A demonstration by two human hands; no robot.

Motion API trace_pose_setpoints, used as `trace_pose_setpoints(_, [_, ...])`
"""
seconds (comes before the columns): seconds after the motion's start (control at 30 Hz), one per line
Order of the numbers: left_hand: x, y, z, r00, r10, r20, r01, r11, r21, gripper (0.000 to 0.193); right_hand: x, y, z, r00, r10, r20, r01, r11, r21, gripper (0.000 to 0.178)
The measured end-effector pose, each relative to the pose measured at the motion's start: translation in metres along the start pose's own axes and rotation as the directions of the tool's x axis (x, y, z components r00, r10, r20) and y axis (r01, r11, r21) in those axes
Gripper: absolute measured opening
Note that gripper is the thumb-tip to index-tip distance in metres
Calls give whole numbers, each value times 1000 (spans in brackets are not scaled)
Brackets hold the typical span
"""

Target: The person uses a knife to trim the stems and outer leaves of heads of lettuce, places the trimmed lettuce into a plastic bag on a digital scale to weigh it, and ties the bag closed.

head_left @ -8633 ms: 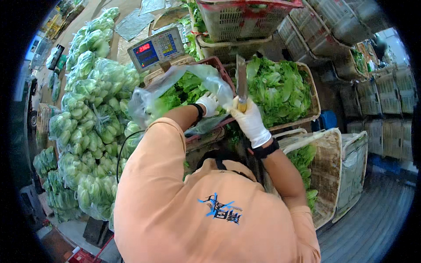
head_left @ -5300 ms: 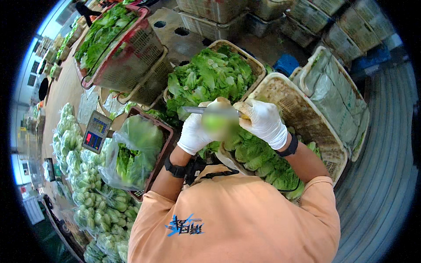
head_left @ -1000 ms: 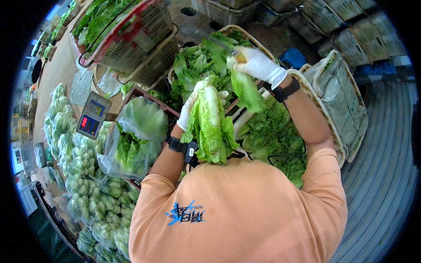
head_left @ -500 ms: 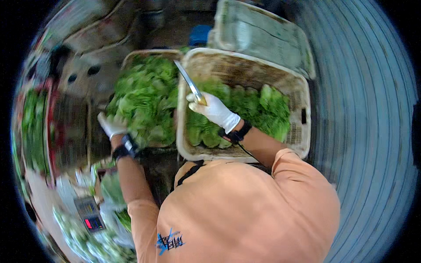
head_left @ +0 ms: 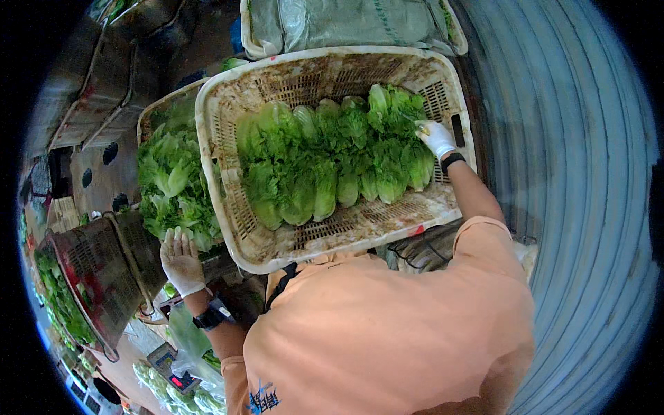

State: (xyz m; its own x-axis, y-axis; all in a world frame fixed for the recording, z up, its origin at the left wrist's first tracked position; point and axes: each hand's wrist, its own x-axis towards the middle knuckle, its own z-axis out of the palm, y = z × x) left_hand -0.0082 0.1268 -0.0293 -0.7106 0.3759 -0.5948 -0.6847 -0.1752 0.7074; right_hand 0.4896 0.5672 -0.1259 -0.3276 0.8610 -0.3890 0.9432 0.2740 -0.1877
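Observation:
My right hand [head_left: 436, 140], in a white glove, is closed at the right end of the big cream plastic basket [head_left: 256, 266]. A bit of yellow at its fingers looks like the handle of the knife; the blade is hidden. Beside that hand, green lettuce heads [head_left: 353, 131] lie in two rows in the basket, leaves toward the middle and pale bases outward. My left hand [head_left: 182, 263], gloved in white, is open with fingers stretched out and holds nothing. It is at the near end of a second crate filled with loose lettuce [head_left: 173, 173].
Behind the basket stands another crate with a grey-green cover [head_left: 346, 24]. A corrugated metal wall [head_left: 560, 173] runs along the right. At left are a reddish crate [head_left: 104, 277] with greens, a digital scale [head_left: 173, 366] and bagged vegetables [head_left: 197, 398].
My right hand has moved from the basket's left side to its right end, and the knife blade no longer shows. My left hand has shifted toward me along the lettuce crate. The view has also turned.

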Motion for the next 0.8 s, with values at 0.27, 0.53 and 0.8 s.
trace_pose_setpoints(0.27, [-34, -29, 24, 997, -19, -71, 25, 996, 89, 43, 133, -109, 19, 975, -65, 210, 162, 860, -484, 47])
trace_pose_setpoints(0.53, [-48, -37, 7, 994, -40, -104, 54, 990, 133, 42, 184, -91, 54, 974, -10, 228, 131, 844, -520, 50])
trace_pose_setpoints(0.8, [-44, -36, 20, 993, -62, -98, 74, 989, 125, 42, 165, -118, 14, 953, -76, 294, 205, 875, -438, 51])
